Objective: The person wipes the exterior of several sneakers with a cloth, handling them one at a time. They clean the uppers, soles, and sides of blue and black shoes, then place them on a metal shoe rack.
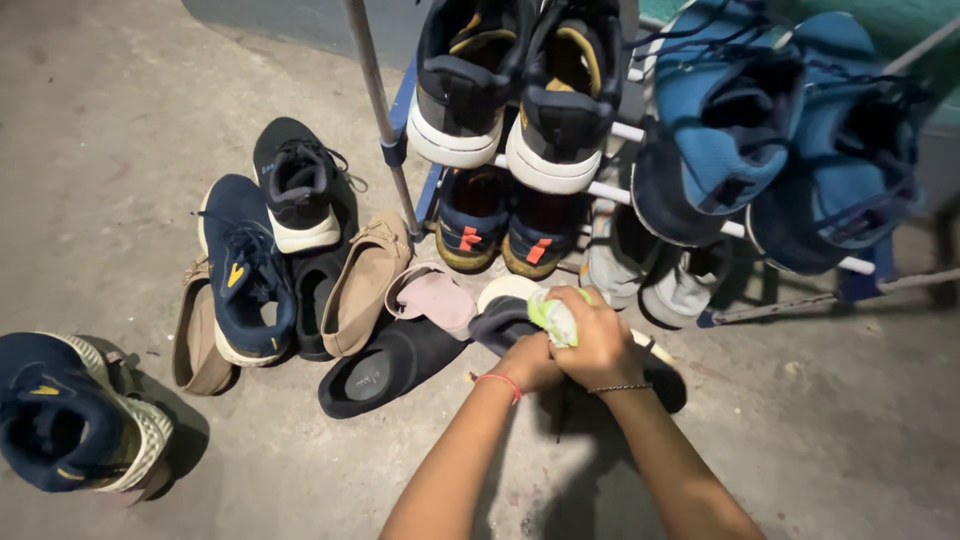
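My right hand point(598, 342) is closed on a crumpled pale green cloth point(553, 318) and presses it against a dark shoe with a white sole point(502, 318) that lies on the concrete floor in front of the rack. My left hand point(530, 362), with a red thread at the wrist, grips that same shoe from below; it is partly hidden under the right hand. Much of the shoe is covered by both hands.
A metal shoe rack point(380, 100) holds black-and-white sneakers point(510, 90), blue sneakers point(760, 130), dark pairs and grey shoes below. On the floor lie a black slip-on point(385, 365), a pink slipper point(435, 298), tan loafers point(362, 282), navy sneakers point(243, 268) and a black sneaker point(297, 185). Another navy shoe point(70, 415) sits far left.
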